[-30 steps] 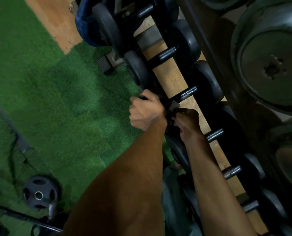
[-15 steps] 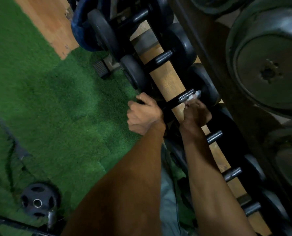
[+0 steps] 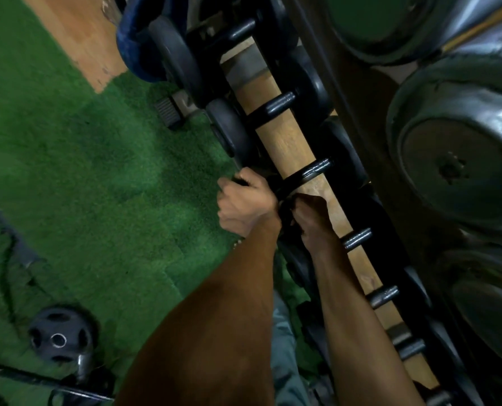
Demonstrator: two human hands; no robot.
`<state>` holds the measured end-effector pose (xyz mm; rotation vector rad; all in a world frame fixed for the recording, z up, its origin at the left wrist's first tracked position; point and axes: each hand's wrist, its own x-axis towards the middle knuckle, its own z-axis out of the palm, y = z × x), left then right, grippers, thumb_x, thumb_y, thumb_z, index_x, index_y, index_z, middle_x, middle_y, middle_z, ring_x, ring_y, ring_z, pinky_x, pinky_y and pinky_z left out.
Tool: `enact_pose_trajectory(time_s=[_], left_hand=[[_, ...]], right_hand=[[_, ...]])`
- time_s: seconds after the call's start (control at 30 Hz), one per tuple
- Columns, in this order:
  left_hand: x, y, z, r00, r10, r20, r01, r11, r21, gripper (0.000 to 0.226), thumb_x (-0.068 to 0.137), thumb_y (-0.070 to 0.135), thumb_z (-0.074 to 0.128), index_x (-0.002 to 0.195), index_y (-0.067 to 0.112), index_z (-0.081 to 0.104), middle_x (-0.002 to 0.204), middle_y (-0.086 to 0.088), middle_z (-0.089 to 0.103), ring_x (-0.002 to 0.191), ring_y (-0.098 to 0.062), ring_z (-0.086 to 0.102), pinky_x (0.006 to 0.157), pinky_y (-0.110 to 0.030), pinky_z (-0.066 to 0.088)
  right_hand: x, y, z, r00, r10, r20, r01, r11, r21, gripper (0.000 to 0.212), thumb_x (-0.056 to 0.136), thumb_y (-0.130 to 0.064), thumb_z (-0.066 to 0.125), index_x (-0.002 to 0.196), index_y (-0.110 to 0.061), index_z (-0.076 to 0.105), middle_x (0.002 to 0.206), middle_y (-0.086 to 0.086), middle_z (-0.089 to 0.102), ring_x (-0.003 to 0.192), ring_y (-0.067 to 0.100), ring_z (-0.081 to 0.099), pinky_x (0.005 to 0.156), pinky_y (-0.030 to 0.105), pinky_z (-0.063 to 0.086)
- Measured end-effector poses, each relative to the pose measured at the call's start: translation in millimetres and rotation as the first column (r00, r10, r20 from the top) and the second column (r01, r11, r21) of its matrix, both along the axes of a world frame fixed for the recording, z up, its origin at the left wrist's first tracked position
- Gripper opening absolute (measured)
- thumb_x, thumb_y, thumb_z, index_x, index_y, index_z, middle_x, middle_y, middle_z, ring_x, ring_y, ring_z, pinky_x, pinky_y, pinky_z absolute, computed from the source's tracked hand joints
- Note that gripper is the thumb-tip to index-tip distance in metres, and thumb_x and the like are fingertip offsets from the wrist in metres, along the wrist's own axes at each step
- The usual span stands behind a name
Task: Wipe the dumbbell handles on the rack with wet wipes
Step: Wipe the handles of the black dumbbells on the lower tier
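1. A row of black dumbbells runs diagonally from the top centre of the frame to the lower right, lying across a rack (image 3: pixel 284 142) with a pale wooden rail under their handles.
2. The dumbbell handle (image 3: pixel 308 174) just right of the frame's centre is a dark glossy bar crossing the wooden rail, with its far head in shadow to the right.
3. The left hand (image 3: pixel 243 200) sits at the frame's centre, fingers curled tightly around the near head end of that dumbbell, the thumb on top.
4. The right hand (image 3: pixel 309 218) is just right of the left, touching it at the knuckles, fingers curled down around the near end of the same handle where it meets the rail.
5. A wet wipe cannot be made out under the right fingers; the spot is dark and blurred.
6. More dumbbell handles show along the rail below the right forearm, towards the lower right.
7. Larger dumbbells (image 3: pixel 454 162) with shiny round heads fill the right edge on an upper tier.
8. Green turf (image 3: pixel 97 171) covers the floor on the left, with a patch of wooden floor (image 3: pixel 77 33) at the upper left.
9. A small black weight plate (image 3: pixel 59 335) on a bar lies at the lower left.
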<state>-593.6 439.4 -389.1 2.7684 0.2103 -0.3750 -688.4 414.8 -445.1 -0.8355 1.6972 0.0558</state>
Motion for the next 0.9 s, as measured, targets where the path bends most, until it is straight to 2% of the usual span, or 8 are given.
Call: enact_pose_trajectory(time_s=[0.2, 0.3, 0.43, 0.53, 0.6, 0.67, 0.77, 0.9], left_hand=[[1.0, -1.9, 1.0, 1.000, 0.026, 0.006, -0.026, 1.000, -0.010, 0.035, 0.093, 0.038, 0.049, 0.092, 0.006, 0.063, 0.086, -0.017, 0.069, 0.077, -0.043, 0.066, 0.061, -0.038, 0.033], [2.0, 0.1, 1.4, 0.999, 0.021, -0.035, -0.021, 1.000, 0.005, 0.035, 0.095, 0.039, 0.048, 0.097, 0.007, 0.062, 0.092, -0.017, 0.069, 0.081, -0.042, 0.065, 0.064, -0.037, 0.030], [3.8, 2.7, 0.1, 0.994, 0.037, -0.106, -0.040, 0.999, -0.027, 0.037, 0.098, 0.041, 0.048, 0.108, 0.008, 0.062, 0.103, -0.018, 0.068, 0.093, -0.042, 0.064, 0.071, -0.042, 0.043], [11.3, 4.0, -0.3, 0.979, 0.097, -0.177, -0.103, 0.994, -0.028, 0.038, 0.097, 0.045, 0.051, 0.107, 0.010, 0.062, 0.107, -0.017, 0.068, 0.101, -0.041, 0.063, 0.080, -0.043, 0.045], [21.4, 3.8, 1.4, 0.965, 0.148, -0.216, -0.160, 0.987, -0.036, 0.038, 0.097, 0.046, 0.052, 0.107, 0.012, 0.064, 0.111, -0.016, 0.069, 0.105, -0.039, 0.063, 0.084, -0.042, 0.045], [36.1, -0.2, 4.3, 0.959, 0.188, -0.212, -0.206, 0.976, -0.068, 0.038, 0.097, 0.047, 0.050, 0.106, 0.014, 0.066, 0.113, -0.015, 0.069, 0.107, -0.038, 0.063, 0.086, -0.042, 0.045], [63.1, -15.8, 6.7, 0.954, 0.241, -0.178, -0.264, 0.958, -0.116, 0.040, 0.098, 0.049, 0.047, 0.107, 0.016, 0.067, 0.116, -0.014, 0.070, 0.108, -0.038, 0.063, 0.087, -0.042, 0.046], [103.8, -48.5, 2.9, 0.951, 0.270, -0.148, -0.295, 0.937, -0.187, 0.049, 0.101, 0.056, 0.042, 0.112, 0.016, 0.068, 0.118, -0.016, 0.069, 0.110, -0.038, 0.064, 0.086, -0.042, 0.048]], right_hand=[[-1.5, -9.3, 14.4, 0.984, 0.180, -0.010, -0.180, 0.983, -0.023, 0.012, 0.073, -0.035, 0.060, 0.074, -0.024, 0.065, 0.071, -0.003, 0.060, 0.059, 0.010, 0.054, 0.054, 0.026, 0.044], [1.6, -9.8, 35.5, 0.988, 0.149, -0.034, -0.150, 0.988, -0.029, 0.015, 0.066, -0.030, 0.072, 0.070, -0.016, 0.073, 0.067, 0.001, 0.069, 0.063, 0.019, 0.066, 0.056, 0.031, 0.051], [9.0, -15.4, 55.5, 0.972, 0.229, 0.055, -0.221, 0.968, -0.122, 0.014, 0.066, -0.028, 0.082, 0.071, -0.015, 0.081, 0.063, 0.006, 0.073, 0.064, 0.016, 0.071, 0.060, 0.033, 0.053], [23.5, -26.4, 60.0, 0.945, 0.270, 0.186, -0.248, 0.960, -0.132, 0.024, 0.075, -0.029, 0.083, 0.088, -0.009, 0.082, 0.079, 0.007, 0.076, 0.083, 0.021, 0.072, 0.074, 0.042, 0.054], [36.9, -37.4, 59.0, 0.952, 0.245, 0.181, -0.217, 0.962, -0.165, 0.016, 0.077, -0.029, 0.083, 0.087, -0.017, 0.083, 0.078, -0.002, 0.078, 0.082, 0.015, 0.074, 0.078, 0.036, 0.056], [51.7, -50.9, 58.3, 0.960, 0.214, 0.181, -0.168, 0.956, -0.239, 0.002, 0.081, -0.016, 0.080, 0.082, -0.017, 0.081, 0.067, -0.008, 0.073, 0.068, 0.006, 0.068, 0.070, 0.027, 0.053], [72.5, -67.3, 58.7, 0.956, 0.228, 0.186, -0.137, 0.904, -0.406, 0.013, 0.086, -0.004, 0.076, 0.097, -0.010, 0.080, 0.075, -0.008, 0.072, 0.068, -0.005, 0.066, 0.070, 0.018, 0.052], [91.8, -81.3, 55.1, 0.882, 0.462, 0.090, -0.316, 0.722, -0.615, 0.010, 0.090, -0.011, 0.077, 0.100, -0.012, 0.080, 0.079, -0.016, 0.068, 0.070, -0.011, 0.062, 0.067, 0.005, 0.042]])
